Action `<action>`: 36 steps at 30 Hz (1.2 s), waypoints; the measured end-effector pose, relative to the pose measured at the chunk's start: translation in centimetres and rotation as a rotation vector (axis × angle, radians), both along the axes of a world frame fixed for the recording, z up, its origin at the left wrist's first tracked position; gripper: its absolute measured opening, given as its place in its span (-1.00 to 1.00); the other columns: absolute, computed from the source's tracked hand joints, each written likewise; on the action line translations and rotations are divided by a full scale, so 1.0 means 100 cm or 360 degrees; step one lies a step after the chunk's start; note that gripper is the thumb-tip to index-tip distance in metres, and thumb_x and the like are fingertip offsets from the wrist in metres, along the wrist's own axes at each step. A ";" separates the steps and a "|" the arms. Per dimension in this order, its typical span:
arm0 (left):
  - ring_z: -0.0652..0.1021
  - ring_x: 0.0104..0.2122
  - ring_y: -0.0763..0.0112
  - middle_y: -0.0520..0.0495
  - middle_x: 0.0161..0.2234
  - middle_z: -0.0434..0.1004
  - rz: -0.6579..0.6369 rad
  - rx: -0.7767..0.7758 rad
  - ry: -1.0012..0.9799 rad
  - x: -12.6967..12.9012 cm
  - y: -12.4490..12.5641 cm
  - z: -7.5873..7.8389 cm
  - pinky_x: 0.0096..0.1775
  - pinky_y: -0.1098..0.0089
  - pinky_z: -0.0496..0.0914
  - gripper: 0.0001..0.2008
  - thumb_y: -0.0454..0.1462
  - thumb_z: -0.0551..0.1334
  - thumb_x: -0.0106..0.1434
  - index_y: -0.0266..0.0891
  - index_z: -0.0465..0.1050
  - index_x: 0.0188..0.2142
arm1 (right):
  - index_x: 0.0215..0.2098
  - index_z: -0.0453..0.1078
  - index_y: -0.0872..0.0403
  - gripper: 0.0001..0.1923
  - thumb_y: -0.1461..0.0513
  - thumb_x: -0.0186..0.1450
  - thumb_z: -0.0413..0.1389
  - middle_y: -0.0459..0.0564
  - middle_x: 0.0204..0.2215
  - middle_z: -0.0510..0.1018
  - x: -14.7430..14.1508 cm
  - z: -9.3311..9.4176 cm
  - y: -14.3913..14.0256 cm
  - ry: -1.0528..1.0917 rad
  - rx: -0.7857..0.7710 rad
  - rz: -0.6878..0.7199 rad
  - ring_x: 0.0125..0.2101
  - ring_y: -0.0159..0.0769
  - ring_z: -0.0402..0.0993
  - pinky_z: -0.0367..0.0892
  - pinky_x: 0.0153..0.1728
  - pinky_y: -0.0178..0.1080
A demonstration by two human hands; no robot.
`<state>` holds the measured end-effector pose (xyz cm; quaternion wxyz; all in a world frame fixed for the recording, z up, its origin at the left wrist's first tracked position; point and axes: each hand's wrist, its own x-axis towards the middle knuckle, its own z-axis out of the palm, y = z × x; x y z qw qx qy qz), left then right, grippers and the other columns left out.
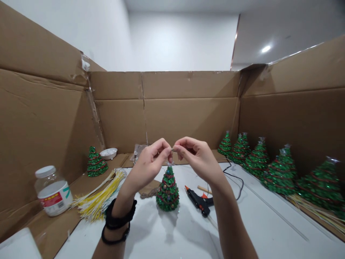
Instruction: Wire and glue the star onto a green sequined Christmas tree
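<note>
Above a small green Christmas tree (167,190), my left hand (151,162) and my right hand (198,156) meet with fingertips almost touching. Each is closed in a pinch on a thin light strand (173,148), of which only a short piece shows between them; its exact kind is too small to make out. The tree stands upright on the white table, with red garland, small coloured balls and a clear topper (169,164) partly behind my left fingers. To its right lies a black glue gun (198,201) with an orange tip. A brownish bead chain (148,194) lies left of the tree.
Several finished-looking trees (280,172) line the right cardboard wall, and one tree (95,162) stands back left. Yellow and white wire ties (99,201), a plastic jar (54,192) and a white bowl (108,154) are on the left. A black cord (239,183) runs behind the glue gun.
</note>
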<state>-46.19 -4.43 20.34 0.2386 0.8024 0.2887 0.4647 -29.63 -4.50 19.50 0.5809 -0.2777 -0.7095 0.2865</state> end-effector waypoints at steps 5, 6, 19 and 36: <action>0.45 -0.39 0.46 0.03 -0.44 0.45 0.0069 0.0143 -0.0112 0.005 -0.002 0.000 -0.31 0.46 0.31 -0.78 -0.20 0.10 0.36 -0.21 0.35 -0.40 | -0.46 0.32 0.08 -0.74 0.07 0.23 0.15 -0.12 -0.59 0.42 -0.007 0.001 0.003 0.0218 -0.0112 0.0253 -0.52 -0.44 0.35 0.31 -0.44 -0.32; 0.46 -0.40 0.45 0.02 -0.44 0.46 0.0095 0.0166 -0.0151 0.006 -0.002 0.000 -0.31 0.46 0.31 -0.79 -0.20 0.10 0.35 -0.21 0.34 -0.40 | -0.47 0.30 0.07 -0.73 0.06 0.22 0.16 -0.12 -0.60 0.41 -0.009 0.001 0.003 0.0265 -0.0119 0.0259 -0.52 -0.44 0.35 0.31 -0.43 -0.32; 0.44 -0.50 0.47 0.05 -0.56 0.45 -0.0085 -0.0168 -0.0151 0.001 0.006 -0.001 -0.39 0.44 0.28 -0.73 -0.11 0.15 0.31 -0.21 0.29 -0.44 | -0.44 0.41 0.10 -0.78 0.11 0.25 0.15 -0.12 -0.56 0.43 0.003 0.000 0.004 0.0000 0.0084 -0.0044 -0.51 -0.48 0.29 0.19 -0.50 -0.35; 0.28 -0.51 0.53 0.11 -0.53 0.27 0.0160 0.0051 0.0320 -0.011 -0.018 0.006 -0.46 0.50 0.17 -0.75 -0.16 0.12 0.33 -0.22 0.26 -0.44 | -0.43 0.41 0.10 -0.88 0.26 0.28 0.14 -0.15 -0.52 0.50 0.003 0.002 -0.009 -0.0223 0.0417 -0.0093 -0.49 -0.52 0.34 0.22 -0.42 -0.39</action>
